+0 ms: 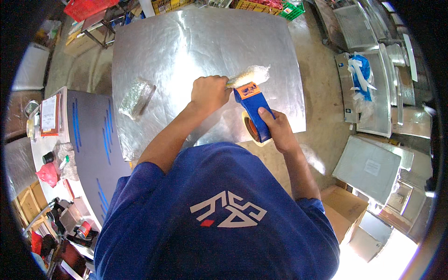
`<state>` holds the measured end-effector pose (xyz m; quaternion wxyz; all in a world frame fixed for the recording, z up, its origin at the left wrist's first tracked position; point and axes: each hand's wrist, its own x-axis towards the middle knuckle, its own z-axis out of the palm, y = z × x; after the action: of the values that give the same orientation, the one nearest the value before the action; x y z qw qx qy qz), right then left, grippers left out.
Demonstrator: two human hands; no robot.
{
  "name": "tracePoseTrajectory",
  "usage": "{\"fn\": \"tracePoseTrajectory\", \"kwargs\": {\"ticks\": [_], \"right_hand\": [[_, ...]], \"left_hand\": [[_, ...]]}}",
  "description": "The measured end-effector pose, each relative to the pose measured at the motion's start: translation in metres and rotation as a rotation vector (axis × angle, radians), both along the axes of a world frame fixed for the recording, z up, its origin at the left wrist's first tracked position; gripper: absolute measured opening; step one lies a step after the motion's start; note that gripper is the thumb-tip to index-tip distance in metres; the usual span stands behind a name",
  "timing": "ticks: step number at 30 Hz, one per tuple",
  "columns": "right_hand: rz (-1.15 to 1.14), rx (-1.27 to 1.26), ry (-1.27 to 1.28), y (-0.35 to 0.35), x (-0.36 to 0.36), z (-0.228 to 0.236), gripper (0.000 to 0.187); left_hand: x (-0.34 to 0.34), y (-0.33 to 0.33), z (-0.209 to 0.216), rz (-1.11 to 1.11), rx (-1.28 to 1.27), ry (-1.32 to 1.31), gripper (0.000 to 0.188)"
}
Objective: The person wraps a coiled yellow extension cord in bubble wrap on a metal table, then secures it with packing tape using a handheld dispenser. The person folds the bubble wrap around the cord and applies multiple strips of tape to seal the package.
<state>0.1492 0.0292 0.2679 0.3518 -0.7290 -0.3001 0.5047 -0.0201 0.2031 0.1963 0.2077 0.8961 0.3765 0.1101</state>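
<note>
My right hand (278,127) is closed around a blue tape dispenser (256,108) with an orange front plate and a roll of tape in it. The dispenser's front end meets a bubble-wrapped bundle (252,76) above the metal-topped table (154,51). My left hand (210,94) grips the bundle's left end with curled fingers. What is inside the wrap cannot be made out. Farther left on the tabletop lies a second clear-wrapped package (136,98), greenish inside, with neither hand touching it.
A side table with a grey panel (88,140) stands on the left, holding a clipboard (50,115). Red and yellow crates (259,7) sit beyond the far edge. Wrapped flat panels (368,163) and a cardboard box (343,207) are on the right.
</note>
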Motion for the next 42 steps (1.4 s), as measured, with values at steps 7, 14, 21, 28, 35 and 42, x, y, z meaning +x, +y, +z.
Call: {"fn": "tracePoseTrajectory", "kwargs": {"ticks": [7, 14, 21, 28, 35, 42], "right_hand": [[0.035, 0.061, -0.122, -0.022, 0.0, -0.039, 0.055], [0.018, 0.158, -0.149, 0.003, 0.007, -0.128, 0.055], [-0.009, 0.158, -0.076, 0.042, -0.006, -0.145, 0.058], [0.052, 0.076, 0.036, 0.031, -0.004, -0.166, 0.065], [0.532, -0.305, -0.761, 0.067, 0.01, -0.099, 0.072], [0.229, -0.231, -0.687, 0.012, 0.027, -0.151, 0.063]], "left_hand": [[-0.004, 0.023, -0.009, -0.038, 0.044, -0.062, 0.029], [-0.002, 0.031, 0.001, -0.148, -0.04, -0.002, 0.027], [0.003, 0.049, 0.023, -0.301, 0.066, 0.27, 0.049], [0.014, 0.058, -0.001, -0.057, 0.126, 0.222, 0.046], [0.022, 0.049, -0.001, -0.067, 0.156, 0.235, 0.045], [-0.004, 0.036, 0.019, -0.174, 0.001, 0.264, 0.068]]}}
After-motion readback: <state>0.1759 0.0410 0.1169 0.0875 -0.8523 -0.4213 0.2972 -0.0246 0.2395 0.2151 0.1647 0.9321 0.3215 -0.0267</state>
